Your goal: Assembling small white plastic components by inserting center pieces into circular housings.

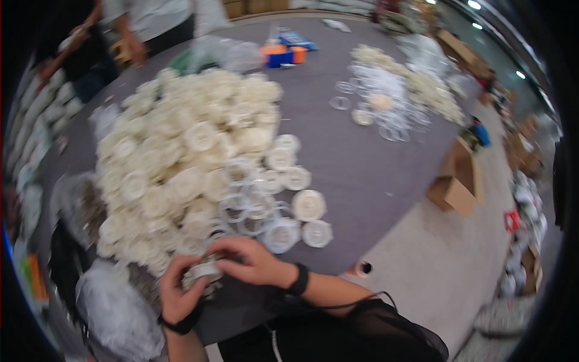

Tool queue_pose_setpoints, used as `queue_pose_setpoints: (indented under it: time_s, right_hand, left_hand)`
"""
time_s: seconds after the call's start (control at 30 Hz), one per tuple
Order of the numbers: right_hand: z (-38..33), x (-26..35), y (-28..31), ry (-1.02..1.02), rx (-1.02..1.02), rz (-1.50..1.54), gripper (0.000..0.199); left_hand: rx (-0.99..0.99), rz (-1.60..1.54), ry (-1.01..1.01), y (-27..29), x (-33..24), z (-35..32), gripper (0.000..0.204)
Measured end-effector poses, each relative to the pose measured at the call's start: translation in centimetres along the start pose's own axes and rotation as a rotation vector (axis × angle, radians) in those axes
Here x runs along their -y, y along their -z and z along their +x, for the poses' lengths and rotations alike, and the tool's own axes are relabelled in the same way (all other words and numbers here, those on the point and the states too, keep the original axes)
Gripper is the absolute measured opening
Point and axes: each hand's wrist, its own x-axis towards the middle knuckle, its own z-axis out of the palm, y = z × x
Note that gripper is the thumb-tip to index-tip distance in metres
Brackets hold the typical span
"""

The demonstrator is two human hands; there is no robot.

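Close to the near edge of the table, my left hand [176, 288] has its fingers curled round a small whitish plastic piece [208, 270]. My right hand [252, 262] pinches the same piece from the other side; its exact shape is blurred. Small pale bits [210, 291] lie just under the hands. Beyond them rises a big heap of cream-white round plastic parts [181, 145]. Clear plastic rings [236, 208] lie at the heap's right edge, beside several loose white discs [309, 206].
A stuffed clear plastic bag [117, 311] sits at left. Farther right lie a pile of clear rings [395, 114] and orange and blue tape dispensers [280, 55]. An open cardboard box [457, 181] stands on the floor. Another person [154, 24] stands across the table [356, 181].
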Motion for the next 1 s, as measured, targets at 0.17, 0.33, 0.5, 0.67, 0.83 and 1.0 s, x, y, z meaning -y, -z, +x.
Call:
queue_pose_setpoints:
  time_s: [0.17,0.33,0.5,0.67,0.83,1.0]
  right_hand:
    - [-0.1,-0.1,0.0,0.005,0.033,-0.031,0.031]
    - [-0.3,-0.3,-0.2,0.028,-0.083,-0.116,0.028]
    - [-0.3,-0.8,-0.2,0.007,-0.031,0.075,0.026]
    - [0.0,0.0,-0.2,-0.099,0.04,0.229,0.032]
    - [0.0,0.2,0.1,0.048,0.085,0.14,0.034]
    - [-0.7,0.0,0.3,0.277,-0.029,-0.152,0.033]
  left_hand:
    - [-0.009,-0.08,-0.083,0.3,1.5,-0.3,0.046]
    - [-0.023,0.013,-0.112,0.4,1.9,-0.4,0.041]
    - [-0.082,-0.102,-0.032,-0.4,1.0,-0.3,0.033]
    - [-0.04,-0.178,-0.049,1.0,2.4,-0.4,0.038]
    - [-0.046,-0.321,-0.017,0.7,2.9,0.3,0.041]
    - [0.008,-0.337,-0.022,1.2,3.5,0.4,0.037]
